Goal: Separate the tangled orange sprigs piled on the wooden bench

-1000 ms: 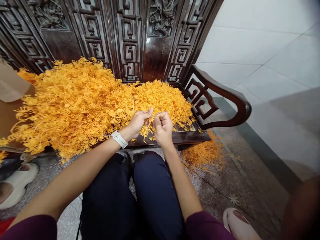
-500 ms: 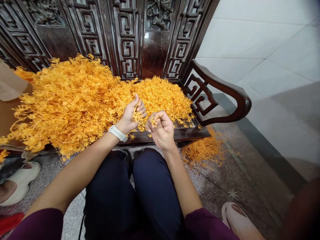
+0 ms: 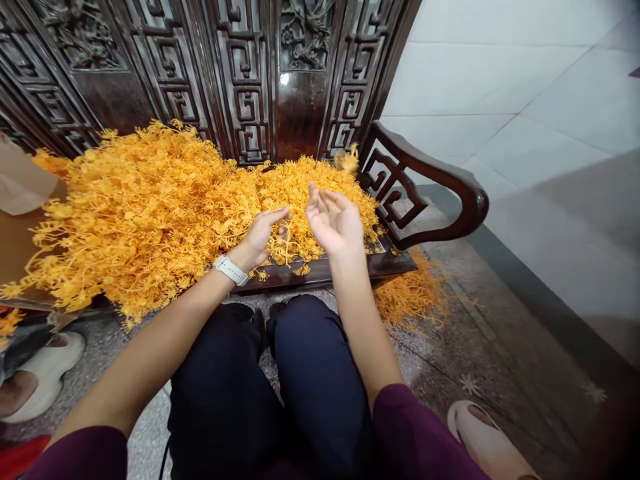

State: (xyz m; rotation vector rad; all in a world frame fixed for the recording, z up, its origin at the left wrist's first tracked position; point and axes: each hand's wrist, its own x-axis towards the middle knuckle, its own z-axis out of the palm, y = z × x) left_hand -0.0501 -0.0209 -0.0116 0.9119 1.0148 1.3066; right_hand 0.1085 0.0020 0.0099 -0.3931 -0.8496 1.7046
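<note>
My left hand [image 3: 262,235], with a pale watch [image 3: 231,271] on its wrist, is closed with the thumb on top; a yellow plastic flower stem [image 3: 287,243] pokes out at its fingers. To its right, my right hand [image 3: 336,217] is raised palm up, fingers apart and nothing in them. Beyond that hand, a blurred yellow flower head [image 3: 349,160] is in the air. Behind both hands lies a heap of small yellow flower heads [image 3: 320,175]. A larger pile of yellow plastic flower sprigs [image 3: 145,207] rises to the left.
Everything lies on a dark carved wooden bench [image 3: 345,267] with a curved armrest [image 3: 465,193] at right. Orange stems [image 3: 415,293] are heaped on the floor below it. A brown cardboard box [image 3: 23,233] stands at left. Another person's pale shoe [image 3: 47,377] shows at lower left.
My right hand has opened and moved up and right, letting go of the flower head, now airborne. My left hand stays nearly in place. The view has shifted slightly.
</note>
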